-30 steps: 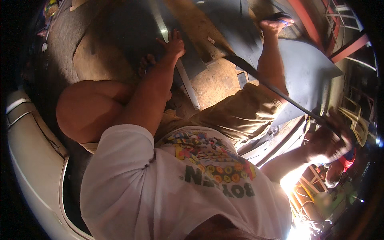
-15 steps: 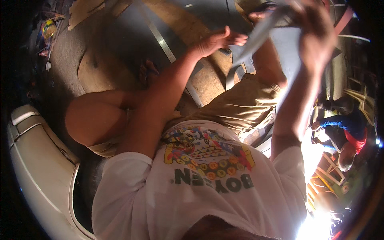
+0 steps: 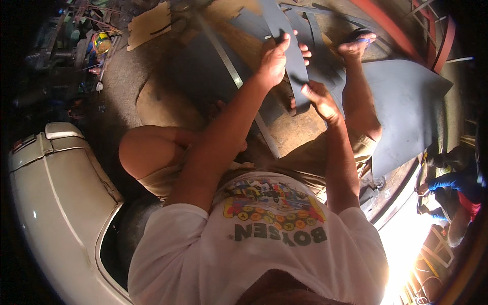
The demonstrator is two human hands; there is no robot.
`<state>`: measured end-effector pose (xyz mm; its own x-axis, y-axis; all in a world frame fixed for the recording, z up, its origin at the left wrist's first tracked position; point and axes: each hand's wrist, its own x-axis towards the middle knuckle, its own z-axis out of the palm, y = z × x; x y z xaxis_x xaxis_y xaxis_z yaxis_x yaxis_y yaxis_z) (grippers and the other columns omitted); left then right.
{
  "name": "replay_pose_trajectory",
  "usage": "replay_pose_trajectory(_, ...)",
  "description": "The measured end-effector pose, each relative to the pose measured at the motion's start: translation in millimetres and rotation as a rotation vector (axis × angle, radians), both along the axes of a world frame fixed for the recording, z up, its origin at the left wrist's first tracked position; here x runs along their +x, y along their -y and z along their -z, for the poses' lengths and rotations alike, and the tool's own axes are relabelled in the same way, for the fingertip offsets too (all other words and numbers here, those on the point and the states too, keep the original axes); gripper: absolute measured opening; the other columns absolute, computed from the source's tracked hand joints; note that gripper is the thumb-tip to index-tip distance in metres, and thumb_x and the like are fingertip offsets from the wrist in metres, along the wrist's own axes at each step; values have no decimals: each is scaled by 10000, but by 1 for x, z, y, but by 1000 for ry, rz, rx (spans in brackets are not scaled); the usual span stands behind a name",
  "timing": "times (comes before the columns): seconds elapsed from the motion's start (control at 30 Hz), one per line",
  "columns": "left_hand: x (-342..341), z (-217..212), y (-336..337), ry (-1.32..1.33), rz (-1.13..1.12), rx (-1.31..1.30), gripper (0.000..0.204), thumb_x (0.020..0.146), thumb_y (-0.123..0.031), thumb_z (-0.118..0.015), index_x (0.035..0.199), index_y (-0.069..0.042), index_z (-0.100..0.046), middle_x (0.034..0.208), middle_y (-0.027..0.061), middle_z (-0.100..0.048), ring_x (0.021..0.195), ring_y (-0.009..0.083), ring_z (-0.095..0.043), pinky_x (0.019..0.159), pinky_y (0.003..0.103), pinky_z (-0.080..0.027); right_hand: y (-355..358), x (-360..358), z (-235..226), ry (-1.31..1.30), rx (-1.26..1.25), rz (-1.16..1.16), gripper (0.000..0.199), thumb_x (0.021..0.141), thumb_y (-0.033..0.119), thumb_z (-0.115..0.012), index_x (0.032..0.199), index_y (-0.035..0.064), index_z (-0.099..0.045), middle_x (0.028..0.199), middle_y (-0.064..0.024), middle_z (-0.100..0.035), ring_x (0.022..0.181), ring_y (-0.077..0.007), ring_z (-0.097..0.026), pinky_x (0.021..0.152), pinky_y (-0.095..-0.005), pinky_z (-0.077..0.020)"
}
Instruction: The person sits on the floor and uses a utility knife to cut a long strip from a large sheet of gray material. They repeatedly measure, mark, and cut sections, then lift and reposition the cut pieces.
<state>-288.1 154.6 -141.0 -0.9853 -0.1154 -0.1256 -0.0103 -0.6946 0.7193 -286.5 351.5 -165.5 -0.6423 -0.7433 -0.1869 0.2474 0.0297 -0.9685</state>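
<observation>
Dark floor, strip [image 3: 292, 61] end cropped

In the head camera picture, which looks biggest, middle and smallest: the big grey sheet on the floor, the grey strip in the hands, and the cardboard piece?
1. Big grey sheet, clearly largest.
2. Grey strip, though it is nearer the camera.
3. Cardboard piece, close to the strip in look, so unsure.

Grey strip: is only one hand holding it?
No: the left hand grips the grey strip higher up and the right hand holds its lower end.
</observation>
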Motion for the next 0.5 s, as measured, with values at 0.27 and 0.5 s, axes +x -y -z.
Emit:
replay_pose_trajectory(0.27, -58, -54, 140, -86, -158, -93, 498, 1016, -334, -521, 1405, -24, -505, 1364, 225, -579, 1240, 365, -601, 1000, 614, -500, -12, 6, 11, 247, -148, -219, 474, 937, 118, -744, 1330, -19, -518, 963, -148, -713, 756, -216, -700, 745, -357, -571)
replay_pose_trajectory(0.5, -56, -101, 230, -101, -322, -254, 393, 1115, -303, -342, 1410, -58, -427, 1493, 227, -473, 1413, 394, -456, 1146, 684, -363, -15, 3, 14, 337, -294, -295, 500, 934, 97, -730, 1375, 35, -503, 1175, -151, -696, 905, -247, -728, 776, -359, -597)
